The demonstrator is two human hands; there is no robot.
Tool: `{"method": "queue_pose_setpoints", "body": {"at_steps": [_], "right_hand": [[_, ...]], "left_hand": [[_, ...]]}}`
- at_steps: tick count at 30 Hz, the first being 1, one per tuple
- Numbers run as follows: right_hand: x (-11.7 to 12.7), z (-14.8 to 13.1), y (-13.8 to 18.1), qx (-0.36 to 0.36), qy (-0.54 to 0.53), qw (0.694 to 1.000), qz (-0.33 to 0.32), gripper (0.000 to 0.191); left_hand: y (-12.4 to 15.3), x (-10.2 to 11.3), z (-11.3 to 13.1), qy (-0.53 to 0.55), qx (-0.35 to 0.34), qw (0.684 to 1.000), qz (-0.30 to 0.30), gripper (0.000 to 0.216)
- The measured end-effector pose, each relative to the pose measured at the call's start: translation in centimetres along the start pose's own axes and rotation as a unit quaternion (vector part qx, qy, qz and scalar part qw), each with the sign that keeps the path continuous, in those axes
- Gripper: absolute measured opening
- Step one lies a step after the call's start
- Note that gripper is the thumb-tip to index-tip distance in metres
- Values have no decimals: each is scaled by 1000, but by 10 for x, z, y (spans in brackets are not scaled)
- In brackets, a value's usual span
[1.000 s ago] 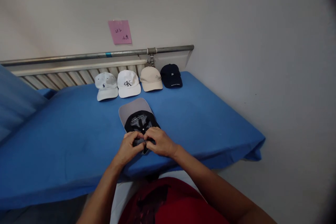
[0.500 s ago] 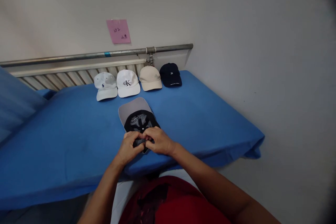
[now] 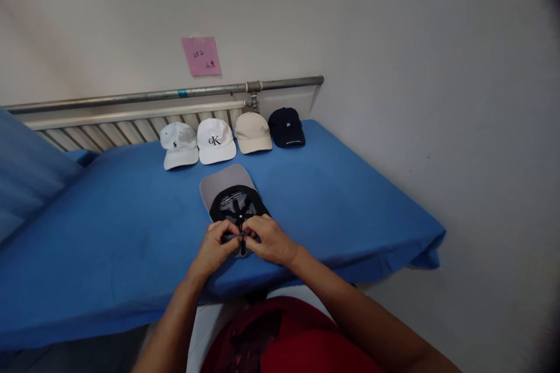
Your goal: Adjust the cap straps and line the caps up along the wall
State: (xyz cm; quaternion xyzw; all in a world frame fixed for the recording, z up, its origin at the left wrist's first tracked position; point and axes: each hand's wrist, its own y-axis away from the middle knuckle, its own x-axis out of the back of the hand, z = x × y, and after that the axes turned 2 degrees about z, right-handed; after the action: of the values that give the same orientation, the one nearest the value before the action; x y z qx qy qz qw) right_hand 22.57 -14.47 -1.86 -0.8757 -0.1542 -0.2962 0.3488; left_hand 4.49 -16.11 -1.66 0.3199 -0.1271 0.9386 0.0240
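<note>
A grey baseball cap (image 3: 228, 179) lies upside down on the blue-covered table, its brim pointing away from me and its dark lining showing. My left hand (image 3: 217, 246) pinches the back edge of the cap from the left. From the right, my right hand (image 3: 268, 239) pinches the same back edge, the fingertips of both hands almost meeting at the strap. What exactly lies between the fingertips is partly hidden by the fingers.
Behind the grey cap stand a pale cap (image 3: 179, 144), a white cap (image 3: 216, 141), a beige cap (image 3: 253, 133) and a navy cap (image 3: 287, 127) in a row. A radiator (image 3: 131, 130) and metal pipe (image 3: 144, 97) run along the wall. The blue cover (image 3: 350, 204) hangs over the table's edge.
Both hands stay at the cap's back edge; the fingers have shifted slightly around the strap. The whole view has moved a little, so everything appears slightly lower and further right.
</note>
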Motion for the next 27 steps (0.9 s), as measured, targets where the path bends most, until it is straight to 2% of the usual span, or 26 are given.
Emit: {"method": "queue_pose_setpoints", "body": {"at_steps": [11,14,18,23,27], "right_hand": [[-2,0,-4,2,-33,999,-8,12],[0,-2,-5,-63,-99,993,-8,14],[3,-4,-6,-171,-239,956,-20,14],[7,-2,-10,-199,-305,931,-27,9],[7,-2,-12,-216,-320,922,-15,10]], "left_hand": [[0,1,-1,12,-2,1000,-17,10],[0,3,-1,15,-2,999,-29,9],[0,6,-2,57,16,997,-48,11],[2,9,0,121,49,989,-71,16],[5,10,3,126,15,989,-72,20]]}}
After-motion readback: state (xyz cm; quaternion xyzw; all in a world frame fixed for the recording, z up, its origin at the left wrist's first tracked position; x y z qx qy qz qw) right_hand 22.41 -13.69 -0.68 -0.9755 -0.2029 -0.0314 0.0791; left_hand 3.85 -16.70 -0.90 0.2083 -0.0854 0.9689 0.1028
